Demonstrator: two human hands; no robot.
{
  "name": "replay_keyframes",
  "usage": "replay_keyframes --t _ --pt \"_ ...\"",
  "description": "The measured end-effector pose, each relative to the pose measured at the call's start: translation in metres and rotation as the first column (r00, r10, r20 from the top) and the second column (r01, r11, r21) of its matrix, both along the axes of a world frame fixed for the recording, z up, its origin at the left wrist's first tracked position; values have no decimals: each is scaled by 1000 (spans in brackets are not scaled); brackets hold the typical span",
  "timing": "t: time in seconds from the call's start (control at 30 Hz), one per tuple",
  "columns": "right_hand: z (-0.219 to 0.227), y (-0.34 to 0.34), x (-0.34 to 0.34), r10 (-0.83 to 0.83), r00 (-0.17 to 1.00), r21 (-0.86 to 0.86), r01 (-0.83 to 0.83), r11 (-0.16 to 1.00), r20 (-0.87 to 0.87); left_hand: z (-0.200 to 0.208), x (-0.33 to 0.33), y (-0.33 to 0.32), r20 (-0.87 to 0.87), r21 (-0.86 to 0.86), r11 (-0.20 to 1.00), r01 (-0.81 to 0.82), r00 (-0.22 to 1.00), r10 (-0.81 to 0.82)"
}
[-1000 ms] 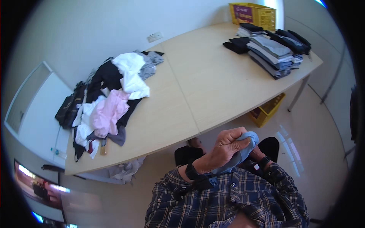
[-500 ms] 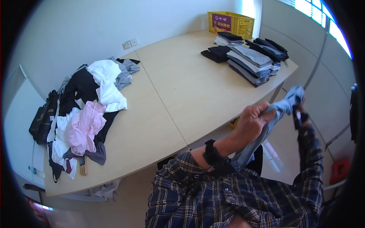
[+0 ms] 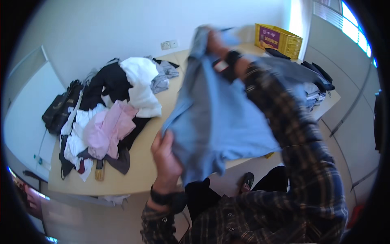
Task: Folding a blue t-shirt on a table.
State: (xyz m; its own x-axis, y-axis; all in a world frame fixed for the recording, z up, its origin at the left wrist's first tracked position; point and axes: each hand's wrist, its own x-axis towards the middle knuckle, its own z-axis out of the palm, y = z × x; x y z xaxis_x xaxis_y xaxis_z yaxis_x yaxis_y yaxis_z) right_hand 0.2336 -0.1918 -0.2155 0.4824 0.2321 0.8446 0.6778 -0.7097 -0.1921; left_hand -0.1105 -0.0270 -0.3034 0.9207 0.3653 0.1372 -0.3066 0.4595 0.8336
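Between my two hands a light blue shirt [image 3: 231,118] hangs spread out above the table, partly blurred by motion. My right hand [image 3: 216,44], raised high at the far end, is closed on the shirt's upper part. Lower and nearer to me, my left hand [image 3: 165,156] pinches the garment's left edge between thumb and fingers. A small label shows inside the shirt near my right wrist. My right forearm crosses in front of the cloth's right side and hides part of it.
On the table [image 3: 138,171], a loose clothing heap lies left, with a pink garment [image 3: 109,130] and a white one [image 3: 142,85]. A wood-handled brush [image 3: 99,173] sits before it. A black bag [image 3: 61,107] is beside it. Folded clothes [image 3: 315,93] and a yellow crate [image 3: 290,42] stand at right.
The blue shirt has come from bunched up at the right to spread open over the table. My right hand rose up and leftward; my left hand moved left and lower.
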Motion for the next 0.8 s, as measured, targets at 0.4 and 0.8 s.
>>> replay_keyframes --t 0.4,0.8 --pt "-173 -75 -122 102 806 37 -99 994 -583 -134 -14 83 27 657 729 -192 972 233" --pt "-215 -266 -227 -467 719 -419 264 869 -515 -133 -15 80 27 515 809 -284 948 316"
